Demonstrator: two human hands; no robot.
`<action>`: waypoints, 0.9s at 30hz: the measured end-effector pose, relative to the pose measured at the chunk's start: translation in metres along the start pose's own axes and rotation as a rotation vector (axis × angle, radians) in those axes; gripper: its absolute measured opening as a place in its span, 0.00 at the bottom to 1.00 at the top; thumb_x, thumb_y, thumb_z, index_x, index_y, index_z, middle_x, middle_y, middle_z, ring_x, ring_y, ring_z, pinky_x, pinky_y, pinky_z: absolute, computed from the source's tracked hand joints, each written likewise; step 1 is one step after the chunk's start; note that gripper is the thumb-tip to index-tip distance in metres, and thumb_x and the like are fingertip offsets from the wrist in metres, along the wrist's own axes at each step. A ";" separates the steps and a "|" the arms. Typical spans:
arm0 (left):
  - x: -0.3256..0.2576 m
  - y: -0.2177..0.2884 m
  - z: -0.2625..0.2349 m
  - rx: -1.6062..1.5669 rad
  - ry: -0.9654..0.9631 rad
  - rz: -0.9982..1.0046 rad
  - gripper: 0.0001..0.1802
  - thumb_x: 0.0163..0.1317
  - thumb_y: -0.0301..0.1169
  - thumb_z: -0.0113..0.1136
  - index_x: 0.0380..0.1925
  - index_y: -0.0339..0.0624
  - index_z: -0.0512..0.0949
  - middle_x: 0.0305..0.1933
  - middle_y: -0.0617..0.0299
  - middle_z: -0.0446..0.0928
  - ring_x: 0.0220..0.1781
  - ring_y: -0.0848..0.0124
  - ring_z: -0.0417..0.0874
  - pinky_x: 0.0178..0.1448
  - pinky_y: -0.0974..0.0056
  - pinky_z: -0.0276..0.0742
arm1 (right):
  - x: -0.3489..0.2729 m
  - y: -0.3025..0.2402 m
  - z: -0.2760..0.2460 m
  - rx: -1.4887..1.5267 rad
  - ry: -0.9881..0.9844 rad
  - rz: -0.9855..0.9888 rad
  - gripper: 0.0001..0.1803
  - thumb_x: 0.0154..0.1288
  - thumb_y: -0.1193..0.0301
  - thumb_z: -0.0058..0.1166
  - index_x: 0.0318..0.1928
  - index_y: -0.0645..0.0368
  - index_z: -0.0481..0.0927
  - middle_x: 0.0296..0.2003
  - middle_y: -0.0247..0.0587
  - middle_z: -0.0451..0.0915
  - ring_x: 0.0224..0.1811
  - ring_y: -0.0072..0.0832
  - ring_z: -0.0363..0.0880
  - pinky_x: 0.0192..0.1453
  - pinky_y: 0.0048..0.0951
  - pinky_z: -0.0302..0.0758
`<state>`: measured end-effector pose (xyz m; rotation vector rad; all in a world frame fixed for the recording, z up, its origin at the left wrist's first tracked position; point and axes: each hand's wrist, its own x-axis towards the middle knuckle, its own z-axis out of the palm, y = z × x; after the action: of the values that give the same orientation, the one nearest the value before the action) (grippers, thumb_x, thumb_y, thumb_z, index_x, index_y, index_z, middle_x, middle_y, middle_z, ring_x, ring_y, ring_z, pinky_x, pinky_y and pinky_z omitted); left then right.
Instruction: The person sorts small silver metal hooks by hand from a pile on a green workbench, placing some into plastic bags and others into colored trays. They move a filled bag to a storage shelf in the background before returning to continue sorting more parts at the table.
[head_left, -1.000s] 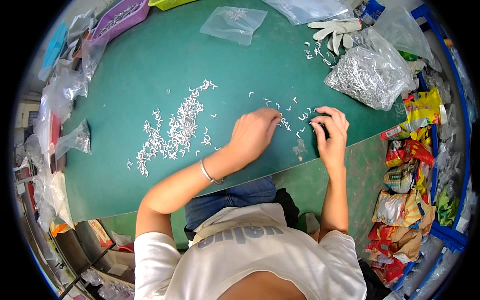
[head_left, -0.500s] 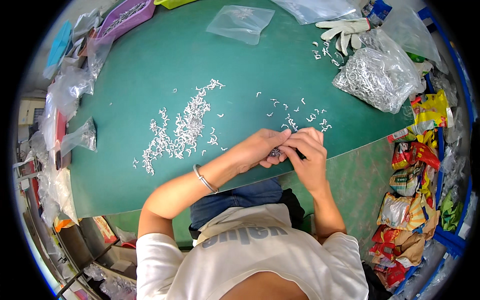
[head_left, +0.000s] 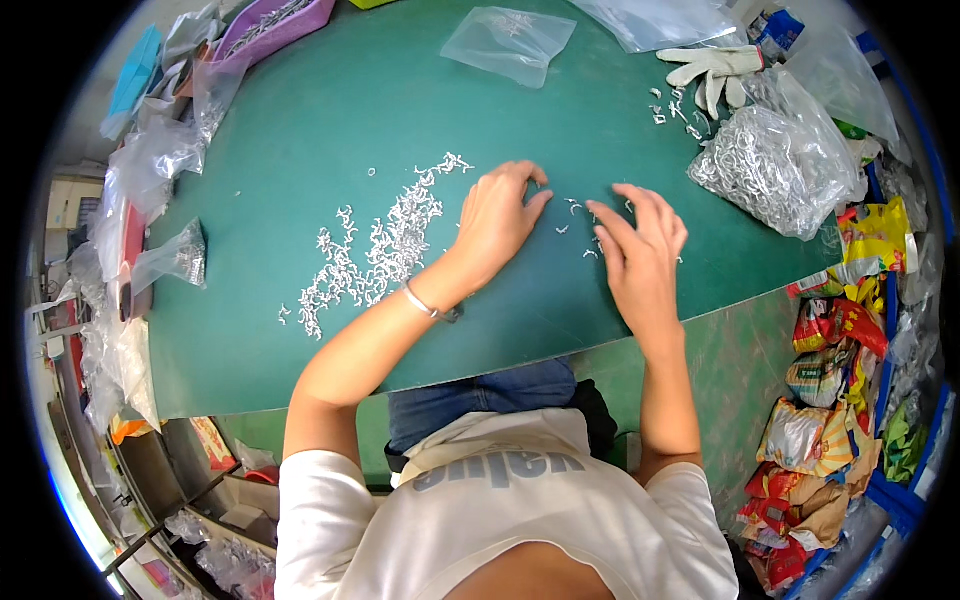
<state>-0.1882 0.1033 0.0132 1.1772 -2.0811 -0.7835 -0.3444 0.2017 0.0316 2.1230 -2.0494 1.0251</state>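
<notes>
Your table matt green and smooth, your clips pale glossy plastic, bags clear crinkled film, glove white knitted cloth, bracelet shiny metal.

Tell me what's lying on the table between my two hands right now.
In the head view, a few small white parts lie scattered on the green table between the left hand and the right hand. Otherwise that stretch is bare mat.
</notes>
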 end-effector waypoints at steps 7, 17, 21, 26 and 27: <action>0.008 -0.007 -0.005 -0.034 -0.018 -0.084 0.08 0.56 0.24 0.64 0.36 0.36 0.78 0.16 0.59 0.65 0.17 0.66 0.67 0.26 0.60 0.65 | 0.011 0.005 0.029 -0.046 -0.025 -0.059 0.09 0.52 0.74 0.63 0.36 0.56 0.84 0.47 0.38 0.74 0.54 0.37 0.69 0.60 0.46 0.58; -0.030 0.012 -0.034 -1.092 -0.398 -0.780 0.12 0.72 0.29 0.46 0.46 0.32 0.74 0.22 0.71 0.65 0.21 0.84 0.60 0.22 0.76 0.55 | 0.017 0.010 0.031 0.004 -0.022 -0.088 0.06 0.50 0.76 0.63 0.31 0.56 0.82 0.38 0.32 0.75 0.46 0.32 0.71 0.56 0.42 0.59; -0.043 0.011 -0.030 -1.411 -0.392 -0.943 0.16 0.73 0.30 0.41 0.51 0.26 0.70 0.35 0.58 0.76 0.33 0.74 0.76 0.33 0.72 0.73 | 0.020 0.009 0.027 0.075 -0.021 -0.055 0.05 0.51 0.76 0.64 0.31 0.57 0.81 0.36 0.32 0.77 0.45 0.31 0.72 0.54 0.37 0.59; -0.048 0.019 -0.025 -1.761 -0.318 -0.992 0.21 0.74 0.30 0.34 0.55 0.20 0.65 0.52 0.43 0.73 0.57 0.59 0.77 0.64 0.58 0.74 | 0.013 -0.016 0.008 0.439 -0.172 -0.044 0.05 0.53 0.76 0.63 0.32 0.59 0.82 0.35 0.35 0.80 0.43 0.32 0.75 0.52 0.33 0.62; -0.048 0.016 -0.026 -1.801 -0.348 -0.995 0.21 0.74 0.28 0.34 0.57 0.20 0.63 0.53 0.44 0.72 0.57 0.60 0.76 0.66 0.57 0.73 | 0.013 -0.016 0.009 0.447 -0.136 -0.026 0.05 0.53 0.76 0.63 0.32 0.60 0.82 0.35 0.36 0.80 0.42 0.32 0.75 0.51 0.32 0.63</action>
<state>-0.1576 0.1480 0.0308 0.7513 -0.0985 -2.5221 -0.3270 0.1884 0.0376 2.4734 -1.9879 1.4929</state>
